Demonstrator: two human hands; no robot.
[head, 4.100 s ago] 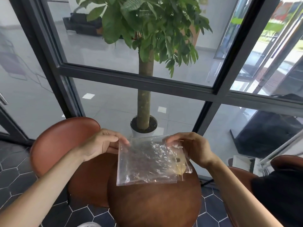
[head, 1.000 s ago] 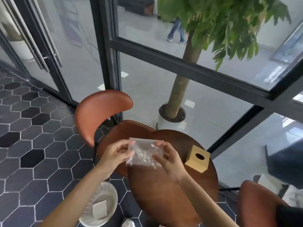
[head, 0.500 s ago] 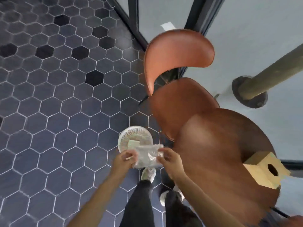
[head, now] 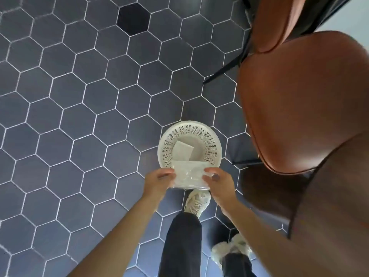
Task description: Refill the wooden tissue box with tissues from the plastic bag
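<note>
A clear, crumpled plastic bag (head: 188, 175) is held flat between both hands just above the near rim of a white perforated basket (head: 207, 136) on the floor. My left hand (head: 157, 181) pinches the bag's left edge and my right hand (head: 218, 183) pinches its right edge. Whether tissues are inside the bag is not discernible. A white folded piece (head: 182, 149) lies at the bottom of the basket. The wooden tissue box is out of view.
Dark hexagonal floor tiles (head: 79, 116) fill the left. A brown chair seat (head: 299, 100) and the round brown table edge (head: 339, 196) stand at the right. My legs and pale shoes (head: 196, 202) are below the bag.
The view has tipped down from the table to the floor. Both hands have carried the bag from over the table to above the white basket; the wooden box left the view.
</note>
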